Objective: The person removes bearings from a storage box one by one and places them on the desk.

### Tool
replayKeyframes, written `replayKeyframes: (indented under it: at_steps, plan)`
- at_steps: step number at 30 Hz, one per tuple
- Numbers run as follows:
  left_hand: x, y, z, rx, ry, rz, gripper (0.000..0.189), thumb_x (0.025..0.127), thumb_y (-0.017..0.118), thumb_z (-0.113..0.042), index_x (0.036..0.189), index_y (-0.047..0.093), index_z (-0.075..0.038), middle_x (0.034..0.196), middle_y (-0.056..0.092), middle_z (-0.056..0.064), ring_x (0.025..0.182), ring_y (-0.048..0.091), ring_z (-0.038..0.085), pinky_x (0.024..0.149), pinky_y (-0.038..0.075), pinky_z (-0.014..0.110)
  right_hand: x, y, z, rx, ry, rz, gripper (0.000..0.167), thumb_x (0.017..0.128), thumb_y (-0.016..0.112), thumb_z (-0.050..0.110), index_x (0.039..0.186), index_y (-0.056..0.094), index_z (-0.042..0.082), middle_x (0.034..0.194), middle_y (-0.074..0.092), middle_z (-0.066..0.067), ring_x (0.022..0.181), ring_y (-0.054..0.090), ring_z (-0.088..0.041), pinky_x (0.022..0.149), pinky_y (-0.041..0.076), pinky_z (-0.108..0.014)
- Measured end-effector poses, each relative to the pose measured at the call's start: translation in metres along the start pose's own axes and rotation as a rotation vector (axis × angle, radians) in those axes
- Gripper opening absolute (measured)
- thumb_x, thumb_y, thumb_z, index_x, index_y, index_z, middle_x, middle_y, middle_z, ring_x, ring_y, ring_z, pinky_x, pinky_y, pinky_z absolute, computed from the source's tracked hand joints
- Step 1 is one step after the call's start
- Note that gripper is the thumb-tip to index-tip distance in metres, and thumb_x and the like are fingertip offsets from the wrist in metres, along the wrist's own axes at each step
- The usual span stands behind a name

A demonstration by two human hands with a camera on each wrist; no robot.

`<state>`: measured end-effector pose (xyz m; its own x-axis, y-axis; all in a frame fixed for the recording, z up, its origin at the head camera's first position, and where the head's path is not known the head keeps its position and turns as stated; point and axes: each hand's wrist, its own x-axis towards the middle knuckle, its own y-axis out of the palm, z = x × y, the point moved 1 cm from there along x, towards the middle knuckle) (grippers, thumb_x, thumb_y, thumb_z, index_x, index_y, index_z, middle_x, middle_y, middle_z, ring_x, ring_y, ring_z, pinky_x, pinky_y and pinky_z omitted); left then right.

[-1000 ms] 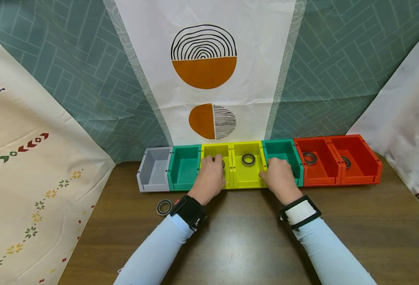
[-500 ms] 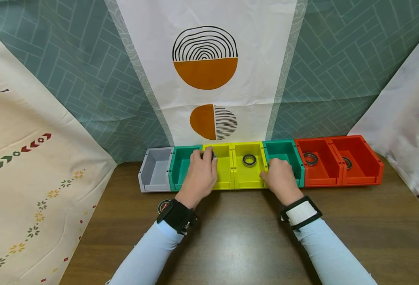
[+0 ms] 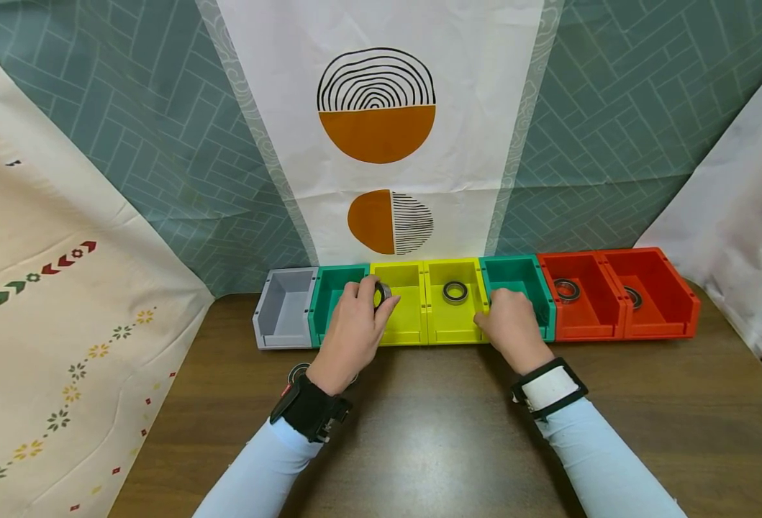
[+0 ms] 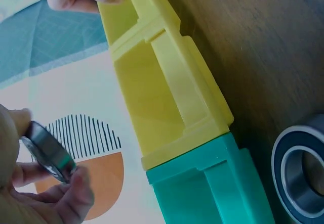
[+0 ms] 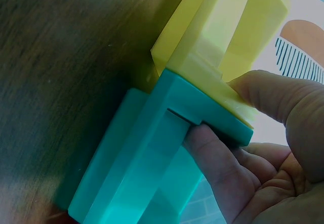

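Observation:
My left hand (image 3: 351,331) pinches a ball bearing (image 4: 48,153) between thumb and fingers, raised and tilted on edge. In the head view it overlaps the border of the left green bin (image 3: 329,284) and the left yellow bin (image 3: 409,309). My right hand (image 3: 515,327) grips the adjoining walls of the right yellow bin (image 5: 212,37) and the right green bin (image 5: 147,153), thumb on the yellow side and fingers inside the green one. Another bearing (image 3: 455,301) lies flat in the right yellow bin.
The bins form one row along the back of the wooden table (image 3: 419,432). A grey bin (image 3: 283,302) ends it at left, two red bins (image 3: 588,316) at right, each red one with a bearing inside. One more bearing (image 4: 283,155) lies on the table near my left wrist, partly hidden.
My left hand has lifted the bearing out of the left yellow bin and moved left with it, turning it on edge. The right hand keeps its grip in place.

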<state>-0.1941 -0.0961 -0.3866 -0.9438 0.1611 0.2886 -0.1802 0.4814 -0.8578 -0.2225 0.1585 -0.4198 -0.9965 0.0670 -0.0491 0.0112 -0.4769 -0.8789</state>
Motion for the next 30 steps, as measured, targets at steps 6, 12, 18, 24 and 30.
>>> replayKeyframes:
  at_steps: [6, 12, 18, 24, 30]
  plan:
    - [-0.010, -0.004, -0.001, 0.008, 0.036, 0.048, 0.053, 0.094, 0.047, -0.046, 0.136, 0.040, -0.015, 0.119, 0.046, 0.011, 0.091, 0.051, 0.019, 0.077, 0.055, 0.030, 0.000, 0.001, -0.001, 0.002, 0.006, 0.009, 0.031, 0.083, 0.064, 0.021, 0.100, 0.059, -0.004, 0.080, 0.058, -0.015, 0.064, 0.055, -0.024, 0.048, 0.043, -0.025]
    - [-0.018, -0.004, -0.003, 0.033, 0.094, 0.069, 0.047, 0.091, 0.057, -0.037, 0.133, 0.046, -0.018, 0.126, 0.047, 0.010, 0.104, 0.051, 0.020, 0.087, 0.053, 0.035, 0.000, 0.000, 0.000, 0.007, 0.001, -0.001, 0.029, 0.083, 0.064, 0.021, 0.098, 0.059, -0.004, 0.079, 0.058, -0.015, 0.064, 0.055, -0.024, 0.047, 0.043, -0.025]
    - [-0.027, -0.001, -0.004, 0.044, 0.167, 0.082, 0.044, 0.089, 0.062, -0.031, 0.130, 0.050, -0.019, 0.126, 0.048, 0.008, 0.106, 0.050, 0.019, 0.091, 0.051, 0.034, 0.000, -0.001, 0.000, 0.006, 0.002, -0.007, 0.029, 0.083, 0.064, 0.020, 0.097, 0.059, -0.004, 0.079, 0.059, -0.015, 0.063, 0.055, -0.024, 0.047, 0.044, -0.025]
    - [-0.038, 0.005, -0.003, 0.054, 0.186, 0.111, 0.043, 0.087, 0.064, -0.029, 0.128, 0.053, -0.020, 0.124, 0.050, 0.006, 0.106, 0.049, 0.016, 0.091, 0.051, 0.031, 0.000, 0.000, 0.001, -0.002, 0.020, 0.015, 0.032, 0.083, 0.064, 0.021, 0.101, 0.059, -0.005, 0.082, 0.060, -0.016, 0.066, 0.056, -0.024, 0.048, 0.045, -0.025]
    - [-0.050, 0.013, 0.002, 0.069, 0.199, 0.148, 0.044, 0.086, 0.067, -0.025, 0.127, 0.054, -0.019, 0.123, 0.051, 0.006, 0.107, 0.050, 0.016, 0.091, 0.050, 0.031, 0.000, 0.000, 0.001, -0.001, 0.020, 0.018, 0.031, 0.083, 0.064, 0.021, 0.100, 0.059, -0.004, 0.081, 0.059, -0.016, 0.066, 0.056, -0.025, 0.048, 0.044, -0.025]
